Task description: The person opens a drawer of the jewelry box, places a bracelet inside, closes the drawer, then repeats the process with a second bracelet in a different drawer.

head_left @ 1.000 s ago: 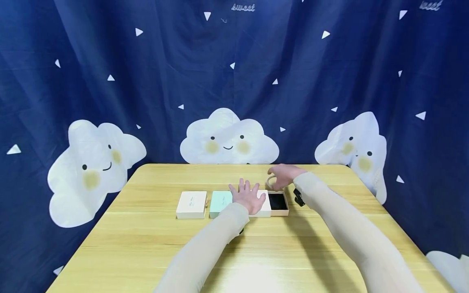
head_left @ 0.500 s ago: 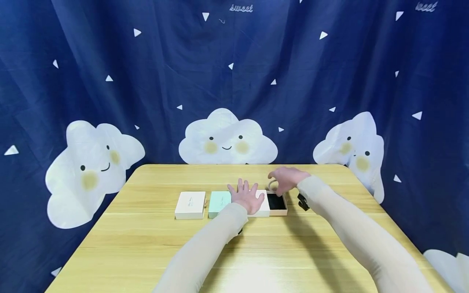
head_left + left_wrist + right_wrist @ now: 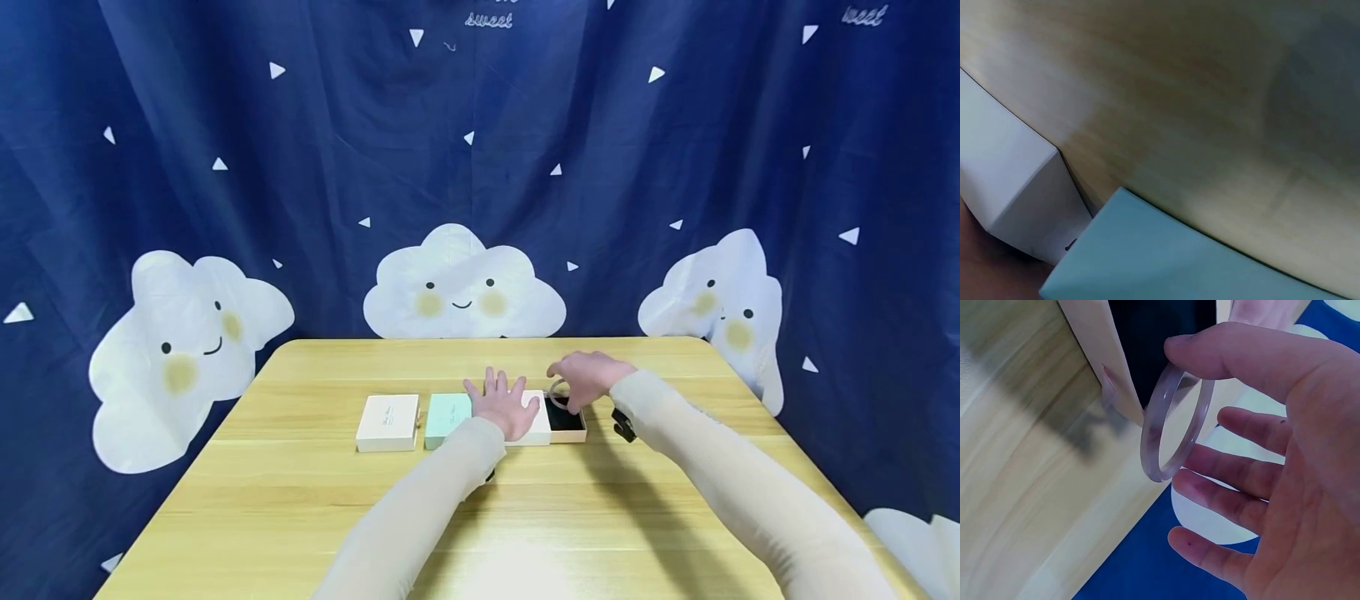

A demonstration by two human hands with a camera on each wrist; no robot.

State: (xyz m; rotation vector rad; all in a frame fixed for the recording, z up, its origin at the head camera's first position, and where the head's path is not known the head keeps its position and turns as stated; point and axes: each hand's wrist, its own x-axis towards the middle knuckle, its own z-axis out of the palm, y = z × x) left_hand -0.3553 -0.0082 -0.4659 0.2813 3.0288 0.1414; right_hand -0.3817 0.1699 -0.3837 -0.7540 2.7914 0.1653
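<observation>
My left hand (image 3: 507,410) lies with spread fingers on a white slide-out box (image 3: 538,432), covering much of it. From the box's right side a pink-edged drawer with black lining (image 3: 568,425) is pulled out. My right hand (image 3: 591,379) pinches a pale, translucent bangle (image 3: 1152,437) between thumb and fingers. In the right wrist view the thumb (image 3: 1210,353) is at the bangle's upper rim, and fingertips meet its lower side. The bangle hangs tilted, overlapping the black lining (image 3: 1163,344) at the drawer's end.
Left of my left hand lies a mint-green box (image 3: 445,417), which fills the bottom of the left wrist view. Further left is a closed white box (image 3: 387,421) with printed lettering. The wooden table (image 3: 375,533) ends at a dark blue cloud-patterned curtain (image 3: 330,167).
My right hand has lowered slightly, bringing the bangle from behind the drawer to over its black lining. My left hand stays on the white box. The head view has shifted slightly.
</observation>
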